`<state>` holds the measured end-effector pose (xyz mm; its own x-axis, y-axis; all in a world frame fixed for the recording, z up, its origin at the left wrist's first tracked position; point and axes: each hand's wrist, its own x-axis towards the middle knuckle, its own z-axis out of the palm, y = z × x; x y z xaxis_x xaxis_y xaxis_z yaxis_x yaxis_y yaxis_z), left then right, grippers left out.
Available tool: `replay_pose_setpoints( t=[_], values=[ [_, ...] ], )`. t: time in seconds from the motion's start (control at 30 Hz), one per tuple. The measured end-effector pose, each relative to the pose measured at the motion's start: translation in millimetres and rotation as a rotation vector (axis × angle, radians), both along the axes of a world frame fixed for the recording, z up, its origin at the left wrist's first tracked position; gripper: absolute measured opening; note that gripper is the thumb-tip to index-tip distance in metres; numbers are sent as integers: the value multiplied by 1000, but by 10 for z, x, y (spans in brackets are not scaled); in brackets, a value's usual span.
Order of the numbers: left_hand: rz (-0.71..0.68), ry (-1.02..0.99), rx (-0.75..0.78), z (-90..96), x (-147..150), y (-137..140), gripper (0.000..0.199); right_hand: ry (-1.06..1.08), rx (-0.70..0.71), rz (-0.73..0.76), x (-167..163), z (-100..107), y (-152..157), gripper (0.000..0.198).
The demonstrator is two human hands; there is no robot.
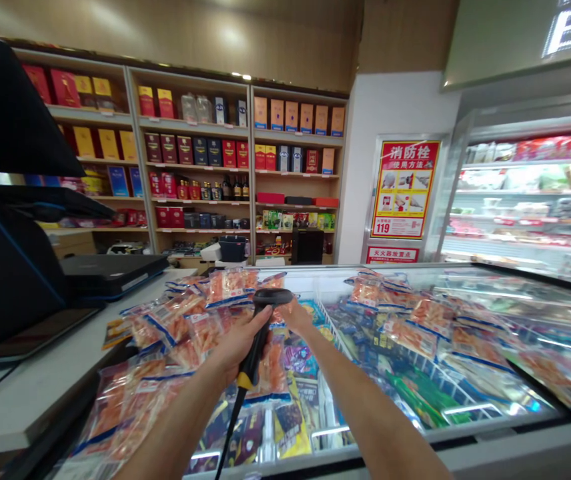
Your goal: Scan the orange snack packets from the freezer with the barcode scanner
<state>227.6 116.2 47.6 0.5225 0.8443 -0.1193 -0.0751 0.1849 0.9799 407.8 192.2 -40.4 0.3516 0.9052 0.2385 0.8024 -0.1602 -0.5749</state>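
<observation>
My left hand (235, 341) is wrapped round the handle of a black barcode scanner (254, 353), its cable running down toward me. My right hand (294, 315) is stretched forward beside the scanner's head. Its fingers are largely hidden, so I cannot tell what they hold, if anything. Under and around both hands lie clear plastic packets (205, 333) with orange-pink food inside and blue edges. They are heaped on the glass top of a chest freezer (315, 275). Another group of these packets (418, 333) lies on the glass to the right.
A black checkout terminal (10, 220) and a flat black device (115, 273) stand on the white counter (30, 393) at left. Colourful packs (295, 420) show inside the freezer. Behind are shelves of boxed goods (193, 150), a red poster (405, 189) and a lit display fridge (530, 193).
</observation>
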Motion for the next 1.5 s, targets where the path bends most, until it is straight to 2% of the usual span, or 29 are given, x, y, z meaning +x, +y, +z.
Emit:
replay_pose_setpoints(
  t=[0.13, 0.33, 0.43, 0.5, 0.57, 0.63, 0.77, 0.83, 0.9, 0.97, 1.03, 1.1, 1.17, 1.33, 1.43, 1.5],
  values=[
    [-49, 2, -3, -41, 139, -24, 30, -45, -3, -120, 313, 37, -349, 59],
    [-131, 5, -32, -52, 319, -115, 30, -288, 79, -341, 1009, 50, -1191, 48],
    [-167, 14, -26, -47, 380, -174, 30, -382, 32, -489, 1324, 24, -1546, 45],
    [-194, 2, -13, -59, 414, -197, 31, -410, -48, -515, 1438, -22, -1675, 44],
    [-212, -17, -1, -81, 439, -205, 32, -445, -114, -471, 1451, -83, -1708, 43],
    [-222, -25, 11, -98, 449, -202, 32, -485, -124, -365, 1380, -142, -1672, 40],
    [-213, -14, 9, -70, 421, -206, 32, -470, 14, -9, 1166, -193, -1577, 34],
    [-193, 15, 0, -35, 393, -222, 31, -385, 110, 64, 1121, -181, -1586, 35],
    [-173, 40, 0, -7, 366, -237, 31, -272, 201, -55, 1153, -151, -1637, 38],
    [-161, 40, 11, 2, 348, -241, 31, -191, 227, -326, 1251, -110, -1707, 43],
    [-160, 32, 15, -6, 340, -232, 31, -163, 128, -572, 1375, -69, -1768, 52],
    [-167, 33, 4, -20, 337, -218, 31, -151, -23, -674, 1478, -37, -1794, 62],
    [-169, 32, -6, -30, 336, -209, 31, -125, -111, -672, 1525, -21, -1767, 70],
    [-139, 2, 1, -34, 311, -198, 31, -94, -152, -647, 1441, -56, -1506, 83],
    [-136, -17, -1, -50, 278, -166, 32, -53, -85, -555, 1377, -121, -1332, 84],
    [-133, -30, -7, -66, 258, -138, 32, -8, 32, -479, 1340, -159, -1245, 78]
  ],
)
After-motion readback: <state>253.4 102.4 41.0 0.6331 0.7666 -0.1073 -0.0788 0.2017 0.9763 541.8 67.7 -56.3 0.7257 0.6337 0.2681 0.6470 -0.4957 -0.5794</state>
